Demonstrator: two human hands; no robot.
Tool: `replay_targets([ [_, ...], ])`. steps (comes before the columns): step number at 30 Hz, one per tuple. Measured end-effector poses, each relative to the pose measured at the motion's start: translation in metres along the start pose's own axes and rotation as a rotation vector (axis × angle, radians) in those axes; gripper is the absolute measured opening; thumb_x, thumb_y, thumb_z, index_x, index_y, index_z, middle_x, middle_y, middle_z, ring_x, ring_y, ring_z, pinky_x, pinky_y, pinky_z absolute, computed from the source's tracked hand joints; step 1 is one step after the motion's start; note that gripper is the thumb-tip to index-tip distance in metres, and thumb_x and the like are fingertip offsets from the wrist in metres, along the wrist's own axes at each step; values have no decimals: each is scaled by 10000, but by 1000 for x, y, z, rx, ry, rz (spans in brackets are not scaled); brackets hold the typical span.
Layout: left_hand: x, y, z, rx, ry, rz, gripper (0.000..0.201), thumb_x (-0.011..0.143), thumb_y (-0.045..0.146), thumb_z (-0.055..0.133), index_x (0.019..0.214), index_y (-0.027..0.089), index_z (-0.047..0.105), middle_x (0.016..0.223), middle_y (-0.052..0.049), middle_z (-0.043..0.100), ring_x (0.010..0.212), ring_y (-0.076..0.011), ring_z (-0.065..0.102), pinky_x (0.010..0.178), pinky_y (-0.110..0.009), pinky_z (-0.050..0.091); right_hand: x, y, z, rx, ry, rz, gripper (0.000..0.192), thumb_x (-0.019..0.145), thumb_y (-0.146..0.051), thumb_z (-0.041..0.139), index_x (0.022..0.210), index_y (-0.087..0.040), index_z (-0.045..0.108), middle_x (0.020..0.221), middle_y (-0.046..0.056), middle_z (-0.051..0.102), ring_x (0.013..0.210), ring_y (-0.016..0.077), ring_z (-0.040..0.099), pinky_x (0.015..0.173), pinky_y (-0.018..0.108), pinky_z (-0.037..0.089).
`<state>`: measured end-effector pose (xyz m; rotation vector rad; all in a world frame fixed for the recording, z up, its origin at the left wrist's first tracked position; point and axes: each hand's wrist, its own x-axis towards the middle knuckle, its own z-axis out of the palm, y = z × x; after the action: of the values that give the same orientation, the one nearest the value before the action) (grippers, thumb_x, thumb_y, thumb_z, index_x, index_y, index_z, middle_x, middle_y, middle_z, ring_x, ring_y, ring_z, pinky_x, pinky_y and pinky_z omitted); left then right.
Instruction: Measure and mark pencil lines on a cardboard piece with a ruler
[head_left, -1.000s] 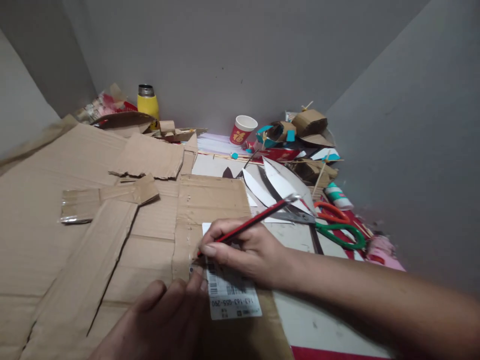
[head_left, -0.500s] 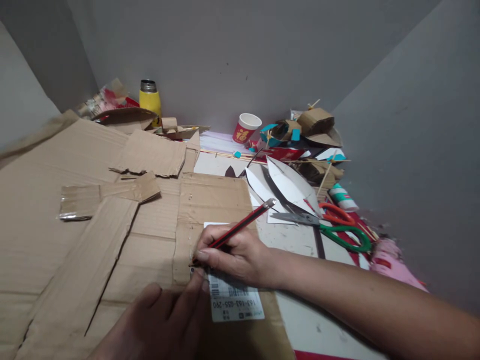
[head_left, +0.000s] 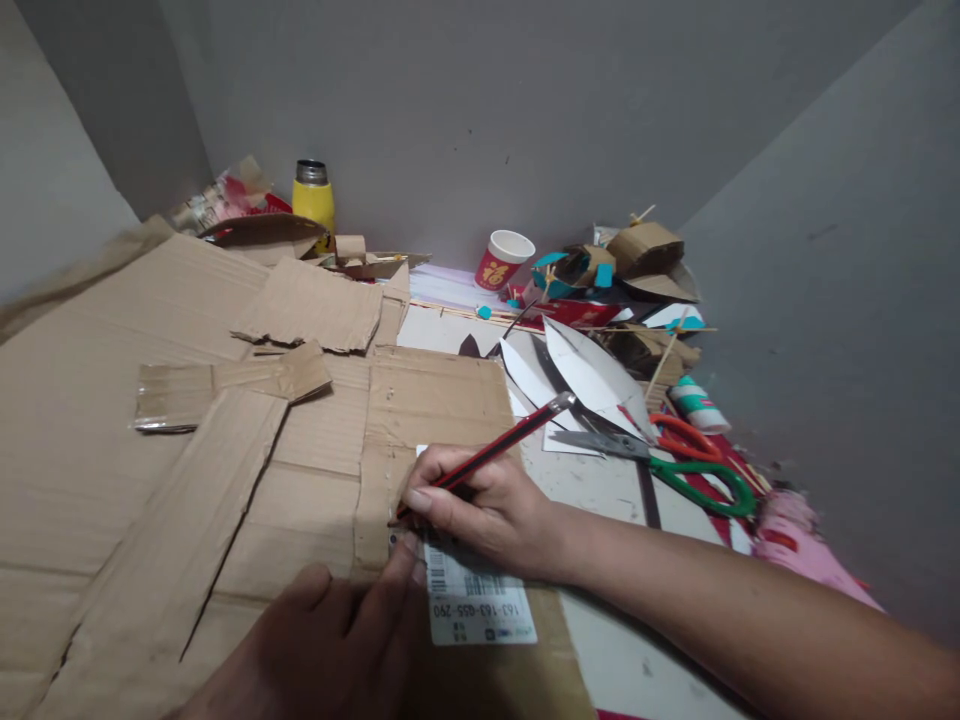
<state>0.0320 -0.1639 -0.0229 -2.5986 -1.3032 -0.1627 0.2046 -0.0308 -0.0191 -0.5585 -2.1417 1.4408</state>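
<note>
Right hand (head_left: 487,500): clamped on red-black pencil (head_left: 487,455), tip on flattened cardboard box (head_left: 300,500).
Left hand (head_left: 330,640): flat, pressing cardboard beside barcode label (head_left: 480,605).
Nearby: scissors (head_left: 660,460), paper cup (head_left: 504,260).

Plain grey walls (head_left: 480,110) fill the upper half of the frame and meet in a corner; another grey wall (head_left: 840,330) slants down the right side. The light is dim and even. At lower centre-right a bare, scuffed white desk (head_left: 600,480) shows, with a red covering (head_left: 705,480) at its right edge.
</note>
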Motion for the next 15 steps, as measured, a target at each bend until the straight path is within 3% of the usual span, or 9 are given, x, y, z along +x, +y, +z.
replay_targets([
  [5, -2, 0, 3, 10, -43, 28, 416, 922, 151, 413, 1313, 206, 543, 1286, -63, 653, 725, -139, 646, 647, -303, 391, -1, 0, 1, -56, 11, -1, 220, 932, -268, 542, 784, -132, 632, 683, 18, 607, 600, 97, 541, 530, 209, 437],
  [15, -1, 1, 8, 0, 3, 12, 390, 938, 178, 405, 1295, 220, 558, 1202, -47, 700, 636, -140, 605, 612, -312, 372, -1, 0, 1, -121, -38, -50, 217, 938, -253, 527, 795, -133, 638, 709, 25, 606, 627, 107, 554, 543, 220, 460],
])
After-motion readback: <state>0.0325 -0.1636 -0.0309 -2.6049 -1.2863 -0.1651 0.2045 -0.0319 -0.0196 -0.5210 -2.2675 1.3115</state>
